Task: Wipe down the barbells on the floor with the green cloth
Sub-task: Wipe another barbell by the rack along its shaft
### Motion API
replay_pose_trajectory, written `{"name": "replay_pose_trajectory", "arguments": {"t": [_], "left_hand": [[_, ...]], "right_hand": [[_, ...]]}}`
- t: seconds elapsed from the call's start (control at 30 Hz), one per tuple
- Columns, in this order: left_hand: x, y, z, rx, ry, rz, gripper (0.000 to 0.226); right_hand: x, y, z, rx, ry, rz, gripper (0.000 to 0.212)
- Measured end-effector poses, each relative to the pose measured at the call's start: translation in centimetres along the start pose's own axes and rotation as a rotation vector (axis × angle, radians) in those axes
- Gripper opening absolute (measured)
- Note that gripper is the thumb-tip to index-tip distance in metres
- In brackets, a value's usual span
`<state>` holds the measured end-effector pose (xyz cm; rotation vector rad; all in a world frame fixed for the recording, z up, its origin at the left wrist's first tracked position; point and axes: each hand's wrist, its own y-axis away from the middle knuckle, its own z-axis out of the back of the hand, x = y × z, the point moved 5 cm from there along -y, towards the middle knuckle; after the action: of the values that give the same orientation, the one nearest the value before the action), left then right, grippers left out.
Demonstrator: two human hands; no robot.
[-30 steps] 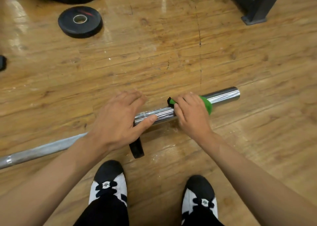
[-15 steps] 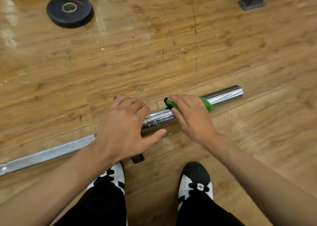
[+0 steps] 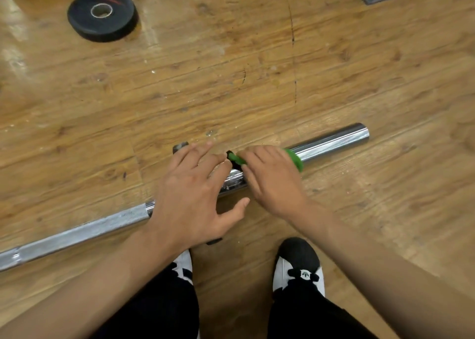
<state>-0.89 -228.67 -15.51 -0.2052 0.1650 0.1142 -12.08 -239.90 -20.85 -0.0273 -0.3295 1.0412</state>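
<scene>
Fingers (image 3: 257, 156) of the right hand (image 3: 272, 181) curl over the bright green cloth (image 3: 294, 158), wrapping it round the chrome steel barbell (image 3: 334, 143) lying on the wooden plank floor (image 3: 231, 81) | left hand (image 3: 190, 199) splayed and relaxed, probably steadying the bar, contact hidden | progress: early going, thick end sleeve in hand, long knurled shaft left.

bright overhead glare on floor (image 3: 15, 32), edges warped.

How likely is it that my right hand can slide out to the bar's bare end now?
Probably yes. The right hand grips the green cloth around the bar, and the shiny stretch beyond it lies bare on the floor, nothing across it.
</scene>
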Motion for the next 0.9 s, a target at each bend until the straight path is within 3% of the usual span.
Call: {"name": "replay_pose_trajectory", "arguments": {"t": [0.07,0.2,0.27,0.33,0.47,0.57,0.63,0.77,0.9], "left_hand": [[0.2,0.2,-0.1,-0.003,-0.002,0.008,0.065],[0.2,0.4,-0.2,-0.077,0.035,0.087,0.060],[0.0,0.5,-0.1,-0.107,0.058,0.149,0.059],[-0.1,0.4,0.0,-0.107,0.072,0.183,0.059],[0.1,0.3,0.1,-0.064,0.045,0.160,0.062],[0.2,1.3,0.3,-0.020,-0.013,0.208,0.059],[0.0,2.5,0.1,-0.008,-0.018,0.226,0.058],[-0.3,3.9,-0.1,-0.051,0.043,0.245,0.063],[-0.3,3.2,-0.1,-0.092,0.096,0.257,0.066]], "right_hand": [[-4.0,0.6,1.0,-0.019,0.014,-0.046,0.034],[-13.2,0.9,3.7,-0.186,0.100,-0.467,0.033],[-13.0,0.6,3.8,-0.207,0.116,-0.603,0.038],[-9.2,0.1,3.0,-0.213,0.090,-0.585,0.037],[0.6,-0.2,0.1,-0.114,-0.041,-0.224,0.034],[-0.3,0.2,0.2,-0.070,-0.060,-0.023,0.035],[-4.3,0.9,1.5,-0.134,-0.002,-0.070,0.032],[-13.2,1.6,3.4,-0.226,0.128,-0.397,0.030],[-9.8,1.0,2.8,-0.315,0.079,-0.615,0.030]]}}
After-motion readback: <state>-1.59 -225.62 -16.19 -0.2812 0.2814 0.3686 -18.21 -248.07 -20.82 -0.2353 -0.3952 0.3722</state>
